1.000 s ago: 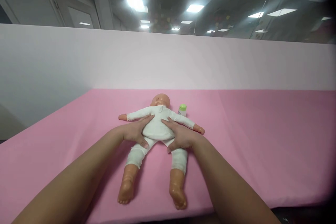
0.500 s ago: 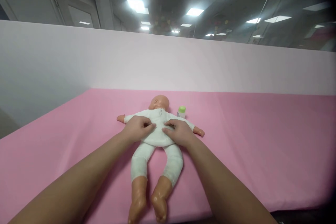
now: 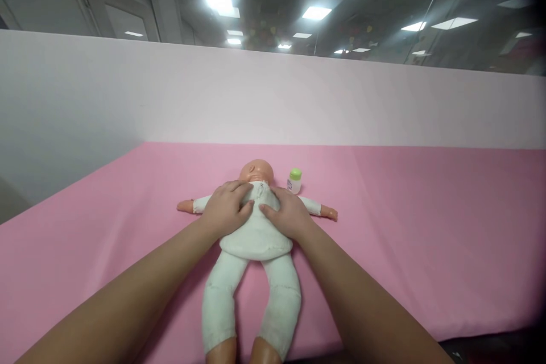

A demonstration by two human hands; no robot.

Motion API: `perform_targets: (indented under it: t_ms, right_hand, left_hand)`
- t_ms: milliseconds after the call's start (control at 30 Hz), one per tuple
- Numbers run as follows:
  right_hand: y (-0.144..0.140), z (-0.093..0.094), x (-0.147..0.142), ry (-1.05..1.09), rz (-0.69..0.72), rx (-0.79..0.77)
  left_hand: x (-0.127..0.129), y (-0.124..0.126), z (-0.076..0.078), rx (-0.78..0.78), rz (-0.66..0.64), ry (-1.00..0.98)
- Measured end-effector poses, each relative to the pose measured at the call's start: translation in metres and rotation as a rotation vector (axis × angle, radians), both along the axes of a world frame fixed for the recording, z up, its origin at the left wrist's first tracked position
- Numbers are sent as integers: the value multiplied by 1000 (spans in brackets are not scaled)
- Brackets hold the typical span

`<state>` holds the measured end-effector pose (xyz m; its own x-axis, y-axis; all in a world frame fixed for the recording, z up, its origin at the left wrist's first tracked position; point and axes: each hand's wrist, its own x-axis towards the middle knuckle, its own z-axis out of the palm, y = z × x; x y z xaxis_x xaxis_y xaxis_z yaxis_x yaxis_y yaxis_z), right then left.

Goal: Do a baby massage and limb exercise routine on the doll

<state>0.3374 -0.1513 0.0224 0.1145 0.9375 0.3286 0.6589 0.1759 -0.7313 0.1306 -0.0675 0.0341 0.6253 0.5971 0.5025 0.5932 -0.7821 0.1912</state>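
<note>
At the far left a pale partition wall [image 3: 63, 108] rises behind the pink desk [image 3: 106, 222], whose covering runs across the whole width of the view. Moving inward, the doll's [image 3: 256, 233] outstretched arm on the left ends in a small bare fist lying on the pink surface. The doll lies on its back near the middle of the desk, head pointing away from the person, dressed in a white one-piece suit, legs stretched toward the near edge with the bare feet cut off by the bottom of the view.

The left hand [image 3: 224, 210] lies flat on the doll's chest on the left, its fingers spread and curved over the white cloth up toward the shoulder and neck, pressing on it rather than closing around anything. Just right of it, touching the same chest, the right hand [image 3: 286, 213] rests in the same open way, fingers splayed on the cloth, thumb pointing toward the other hand. The two hands sit close together with a narrow strip of white suit between them. The doll's bald head shows just beyond the fingertips.

Further right, a small white bottle with a green cap [image 3: 294, 181] stands upright on the desk, near the doll's shoulder and apart from both hands. The doll's other arm stretches out below it. Beyond that, pink desk continues to the right edge.
</note>
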Motion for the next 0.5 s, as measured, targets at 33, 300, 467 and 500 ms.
perform_targets:
  t_ms: [33,300,467,500]
  right_hand:
    - [-1,0,-1,-2,22,-21]
    - [-6,3,-3,3,-22,-60]
    - [-15,17,-5,19,9,97]
    - [-19,21,-5,34,50,107]
  left_hand:
    - [0,1,-1,-23,1,33]
    - [-8,6,7,-255,49,135]
    - [-9,-7,27,-102,83,-8]
    - [-10,-11,33,-143,63,-30]
